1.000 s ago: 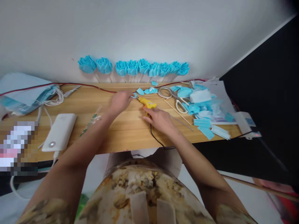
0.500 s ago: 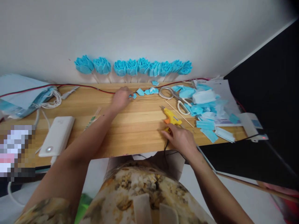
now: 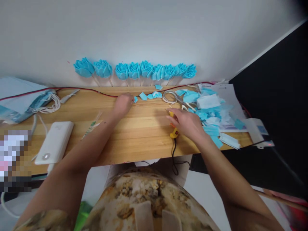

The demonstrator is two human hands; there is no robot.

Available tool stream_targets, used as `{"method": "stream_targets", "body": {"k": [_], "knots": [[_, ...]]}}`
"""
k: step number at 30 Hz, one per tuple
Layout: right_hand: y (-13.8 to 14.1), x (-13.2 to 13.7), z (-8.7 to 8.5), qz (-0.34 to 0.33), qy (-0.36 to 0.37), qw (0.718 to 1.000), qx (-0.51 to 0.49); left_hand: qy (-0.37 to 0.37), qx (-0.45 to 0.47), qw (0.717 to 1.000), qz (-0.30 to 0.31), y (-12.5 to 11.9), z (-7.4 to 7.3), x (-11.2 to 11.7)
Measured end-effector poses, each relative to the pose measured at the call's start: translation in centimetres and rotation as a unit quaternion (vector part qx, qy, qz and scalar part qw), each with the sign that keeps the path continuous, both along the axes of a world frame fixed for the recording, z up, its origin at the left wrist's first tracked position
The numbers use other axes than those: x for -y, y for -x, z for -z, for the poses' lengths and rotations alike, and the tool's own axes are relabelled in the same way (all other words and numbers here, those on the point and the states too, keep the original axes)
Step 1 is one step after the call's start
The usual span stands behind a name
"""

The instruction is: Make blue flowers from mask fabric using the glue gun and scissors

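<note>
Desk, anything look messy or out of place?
Blue scraps lie heaped at the right end of the desk, some overhanging the front edge. The glue gun under the right hand trails its cord off it.

Yellow glue gun (image 3: 174, 132) mostly under right hand (image 3: 189, 123); left-edge patch (image 3: 14, 160) pixelated

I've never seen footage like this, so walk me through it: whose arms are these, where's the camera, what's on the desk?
No machine here: a person works with bare hands, filmed by one camera on their head, looking down. The left hand rests on the wooden table beside a small blue piece. The right hand covers a yellow glue gun; its grip is hidden. Nearby lie scissors, blue cuttings and a white power bank; blue flowers line the wall.
</note>
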State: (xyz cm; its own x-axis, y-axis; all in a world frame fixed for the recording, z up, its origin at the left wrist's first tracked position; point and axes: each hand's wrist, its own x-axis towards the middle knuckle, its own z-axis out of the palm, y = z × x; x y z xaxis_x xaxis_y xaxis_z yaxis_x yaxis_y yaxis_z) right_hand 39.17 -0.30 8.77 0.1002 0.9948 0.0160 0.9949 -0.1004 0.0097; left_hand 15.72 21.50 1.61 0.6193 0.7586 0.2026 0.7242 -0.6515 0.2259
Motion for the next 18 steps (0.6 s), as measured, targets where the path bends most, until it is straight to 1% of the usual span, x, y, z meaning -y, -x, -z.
{"method": "stream_targets", "body": {"k": [2, 4, 5, 7, 9, 12, 15, 18], "knots": [[-0.2, -3.5, -0.4, -0.02, 0.001, 1.0, 0.017, -0.027, 0.019, 0.999, -0.026, 0.1, -0.4, -0.1], [-0.2, -7.1, -0.3, -0.043, -0.001, 0.999, 0.027, -0.047, 0.031, 0.997, -0.056, 0.1, -0.9, -0.4], [0.0, -8.8, -0.2, -0.042, 0.0, 0.999, 0.033, -0.049, 0.029, 0.996, -0.068, 0.1, -1.1, -0.6], [0.3, -11.7, 0.3, -0.037, 0.007, 0.998, 0.045, -0.037, 0.011, 0.996, -0.077, 0.2, -1.4, -0.8], [0.5, -13.6, 0.8, -0.03, 0.025, 0.998, 0.059, -0.013, -0.004, 0.997, -0.072, 0.3, -1.6, -0.8], [0.9, -15.0, 1.4, -0.03, 0.045, 0.997, 0.063, 0.008, 0.015, 0.998, -0.058, 0.6, -1.9, -0.4], [1.6, -15.1, 1.9, -0.044, 0.044, 0.997, 0.053, 0.002, 0.053, 0.998, -0.043, 0.6, -2.0, 0.0], [2.6, -14.9, 2.3, -0.061, 0.036, 0.997, 0.016, 0.018, 0.068, 0.997, 0.007, -0.2, -1.8, 0.2]]}}
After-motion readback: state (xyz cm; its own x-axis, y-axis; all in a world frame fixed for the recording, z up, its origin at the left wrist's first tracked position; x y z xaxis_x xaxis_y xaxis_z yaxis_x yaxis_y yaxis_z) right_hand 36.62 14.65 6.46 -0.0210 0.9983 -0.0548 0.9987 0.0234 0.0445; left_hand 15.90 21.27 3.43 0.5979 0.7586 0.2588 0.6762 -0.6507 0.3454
